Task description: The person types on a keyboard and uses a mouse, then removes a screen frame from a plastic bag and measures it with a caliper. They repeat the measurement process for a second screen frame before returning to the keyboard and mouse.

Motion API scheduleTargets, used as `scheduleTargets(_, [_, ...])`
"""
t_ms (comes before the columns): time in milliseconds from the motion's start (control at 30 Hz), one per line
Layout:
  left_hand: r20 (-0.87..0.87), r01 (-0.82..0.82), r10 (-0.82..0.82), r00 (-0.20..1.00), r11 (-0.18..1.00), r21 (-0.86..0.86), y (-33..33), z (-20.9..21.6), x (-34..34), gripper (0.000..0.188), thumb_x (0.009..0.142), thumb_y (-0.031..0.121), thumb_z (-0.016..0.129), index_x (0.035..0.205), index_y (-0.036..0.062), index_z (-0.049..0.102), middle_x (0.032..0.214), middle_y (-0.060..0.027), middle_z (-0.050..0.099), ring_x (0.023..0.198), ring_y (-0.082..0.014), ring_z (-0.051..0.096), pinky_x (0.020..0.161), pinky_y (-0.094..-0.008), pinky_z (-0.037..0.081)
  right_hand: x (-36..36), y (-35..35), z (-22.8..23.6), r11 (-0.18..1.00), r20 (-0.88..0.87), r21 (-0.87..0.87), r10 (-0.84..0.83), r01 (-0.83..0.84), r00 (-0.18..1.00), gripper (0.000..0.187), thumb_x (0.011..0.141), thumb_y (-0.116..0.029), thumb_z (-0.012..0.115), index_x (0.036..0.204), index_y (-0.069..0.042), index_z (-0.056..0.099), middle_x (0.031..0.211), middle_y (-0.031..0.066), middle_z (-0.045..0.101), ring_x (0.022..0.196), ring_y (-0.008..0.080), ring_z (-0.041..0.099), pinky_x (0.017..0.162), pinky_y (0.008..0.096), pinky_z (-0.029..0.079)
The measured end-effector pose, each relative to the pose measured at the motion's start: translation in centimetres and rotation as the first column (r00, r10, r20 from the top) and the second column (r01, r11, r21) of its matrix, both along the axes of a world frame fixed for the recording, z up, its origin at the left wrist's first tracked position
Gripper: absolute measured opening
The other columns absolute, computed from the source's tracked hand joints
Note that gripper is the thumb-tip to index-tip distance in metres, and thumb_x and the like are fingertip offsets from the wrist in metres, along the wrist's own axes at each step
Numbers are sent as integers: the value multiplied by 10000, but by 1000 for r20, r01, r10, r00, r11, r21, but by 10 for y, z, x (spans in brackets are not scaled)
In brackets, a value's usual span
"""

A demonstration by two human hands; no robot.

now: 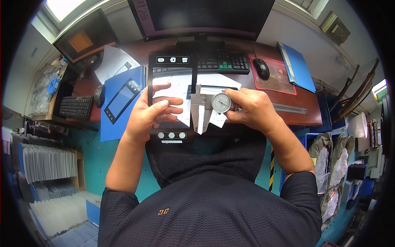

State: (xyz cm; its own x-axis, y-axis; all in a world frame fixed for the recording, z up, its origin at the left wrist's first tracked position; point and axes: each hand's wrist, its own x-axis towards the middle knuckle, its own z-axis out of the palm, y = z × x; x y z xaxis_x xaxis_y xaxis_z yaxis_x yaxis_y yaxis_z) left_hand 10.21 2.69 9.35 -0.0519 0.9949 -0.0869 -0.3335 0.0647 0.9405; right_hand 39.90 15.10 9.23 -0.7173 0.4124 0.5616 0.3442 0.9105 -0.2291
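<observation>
My left hand (142, 117) grips a clear glass panel with a black border (194, 78) by its left side. The panel is raised above the near side of the desk, and some of my fingers show through it. In my right hand (251, 108) is a dial caliper (221, 103), held around its round white dial. The caliper's jaws (198, 108) are at the panel's right edge; whether they touch it I cannot tell. A similar black-bordered panel (121, 100) lies on a blue folder (108, 132) at the left.
A black keyboard (225, 61) and a large monitor (201, 18) stand behind my hands. Right of them are a mouse (261, 69) on a red mat and a blue binder (297, 68). Papers (117, 61) lie at left. Racks of stacked sheets (49, 162) stand lower left.
</observation>
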Motion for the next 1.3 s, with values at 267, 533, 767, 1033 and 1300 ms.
scheduleTargets(267, [6,3,-3,1000,1000,1,0,0,0,472,1001,49,580,1431,-29,403,1168,-300,685,992,-315,756,774,-330,658,1,-1,2,1000,32,3,-13,13,999,437,705,-192,790,1116,-70,701,746,108,660,684,288,685,624,396,562])
scheduleTargets(533, [-2,-7,7,1000,1000,-4,0,0,1,460,999,50,579,1425,-18,419,1174,-298,684,988,-309,756,776,-329,657,1,-1,3,1000,30,5,-9,9,1000,433,706,-190,788,1113,-71,704,765,113,675,696,289,691,634,394,566])
scheduleTargets(767, [18,3,-2,1000,1000,-12,1,-2,-1,489,982,82,636,1426,9,444,1170,-273,700,989,-285,756,783,-330,646,1,-1,2,1000,30,-8,-10,10,1000,429,710,-192,792,1112,-68,704,772,113,678,697,291,693,632,396,567])
scheduleTargets(1033, [17,2,-1,1000,1000,-15,1,-1,-1,487,977,85,646,1419,15,453,1161,-271,702,979,-279,757,784,-331,646,0,0,1,1000,9,-1,11,-11,1000,472,666,-141,823,1108,-32,698,812,127,694,698,287,703,637,370,571])
scheduleTargets(1300, [31,14,-14,999,1000,1,3,-5,-2,469,978,84,644,1406,22,461,1165,-269,700,984,-288,755,783,-340,647,1,0,0,1000,32,-11,-13,13,999,432,710,-188,787,1115,-64,706,779,116,688,712,294,702,644,397,573])
